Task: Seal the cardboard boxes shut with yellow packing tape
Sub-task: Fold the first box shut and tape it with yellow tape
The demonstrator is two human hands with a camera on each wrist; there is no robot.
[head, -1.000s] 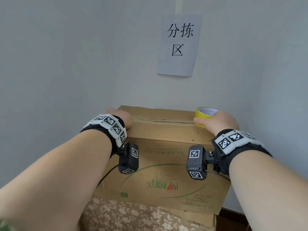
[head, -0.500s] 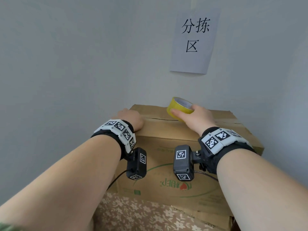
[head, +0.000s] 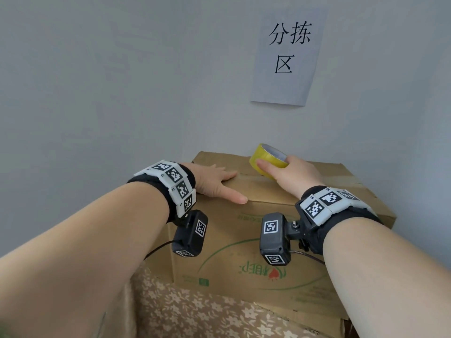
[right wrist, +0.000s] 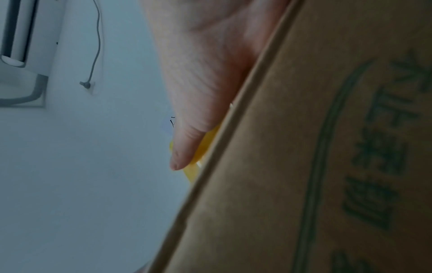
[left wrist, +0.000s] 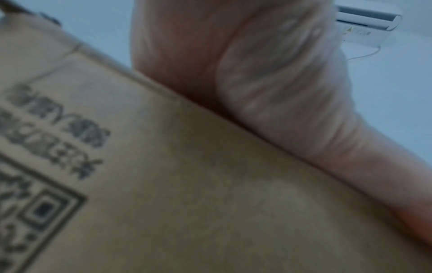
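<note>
The cardboard box [head: 256, 240] fills the lower middle of the head view, sitting on a floral-patterned cloth [head: 195, 311] at the bottom of the frame, with its near face showing a green oval print and upside-down lettering. The top flaps look folded down, with a seam running across the top.

The left hand [head: 214, 182] lies flat on the box top at centre-left, fingers straight and spread, thumb pointing toward the middle along the front edge — it's pressing on the cardboard, not gripping anything. In the left wrist view the palm [left wrist: 268, 83] is resting against the box edge, with a blurry QR print at lower left.

The right hand [head: 292, 176] is at centre-right on the box top and has hold of the yellow tape roll [head: 264, 156], thumb laid along the near side of the roll and fingers curled over the far rim. The roll is tilted, its open core facing up and right, and sits on the box top near the back edge, just right of centre. The right wrist view only shows a sliver of the yellow [right wrist: 205, 146] tucked behind the thumb [right wrist: 187, 147].

A paper sign [head: 285, 57] with black characters is stuck on the wall at upper right – well above the box
</note>
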